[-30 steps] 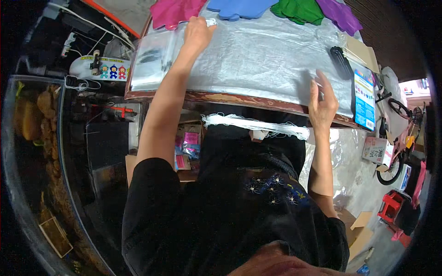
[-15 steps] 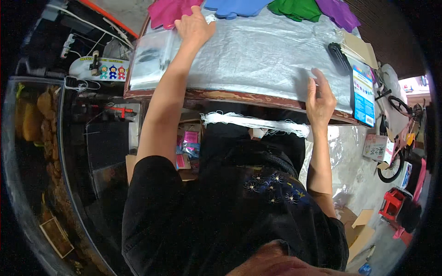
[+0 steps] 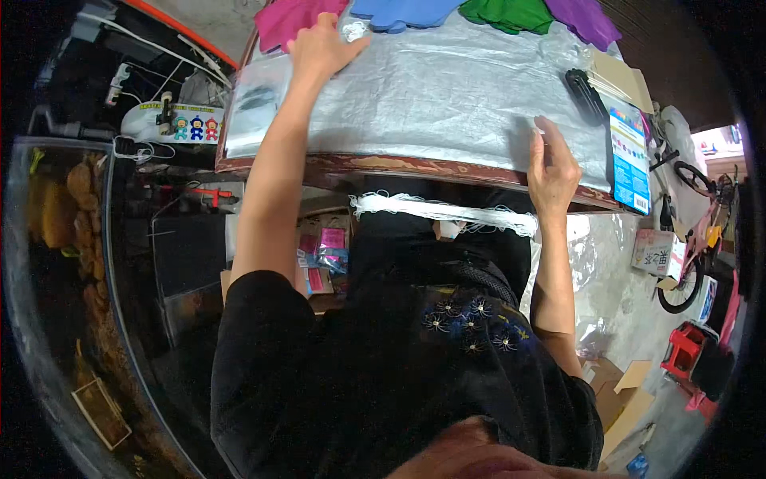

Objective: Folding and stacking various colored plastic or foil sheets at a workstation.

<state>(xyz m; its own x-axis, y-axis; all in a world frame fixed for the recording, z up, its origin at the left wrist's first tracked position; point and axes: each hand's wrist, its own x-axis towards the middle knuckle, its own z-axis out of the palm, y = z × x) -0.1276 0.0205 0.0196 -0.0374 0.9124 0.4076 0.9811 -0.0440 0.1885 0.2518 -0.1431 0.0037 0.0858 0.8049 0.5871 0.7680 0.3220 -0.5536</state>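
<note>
At the far left of the table, my left hand [image 3: 319,53] is open over the edge of a pink cloth piece [image 3: 281,25], thumb stretched out to the side. Just right of its fingers lies a small bundle of white string [image 3: 355,30]; I see no grip on it. My right hand [image 3: 553,176] hovers at the table's front edge, open, thumb and fingers apart, with nothing in it. Across my lap runs a long hank of white string [image 3: 443,210]. Blue [image 3: 407,13], green [image 3: 507,14] and purple [image 3: 586,22] cloth pieces line the table's back edge.
A silver sheet covers the table [image 3: 447,88]. On its right are a black ridged object [image 3: 586,96], a blue printed package [image 3: 630,160] and thin white sticks [image 3: 610,86]. Clear plastic bags [image 3: 257,100] lie left. Beyond stand a skateboard [image 3: 171,121], a bicycle [image 3: 682,291] and a carton [image 3: 656,251].
My left hand has shifted slightly left, and the white string bundle beside its thumb shows more fully. My right hand has barely moved.
</note>
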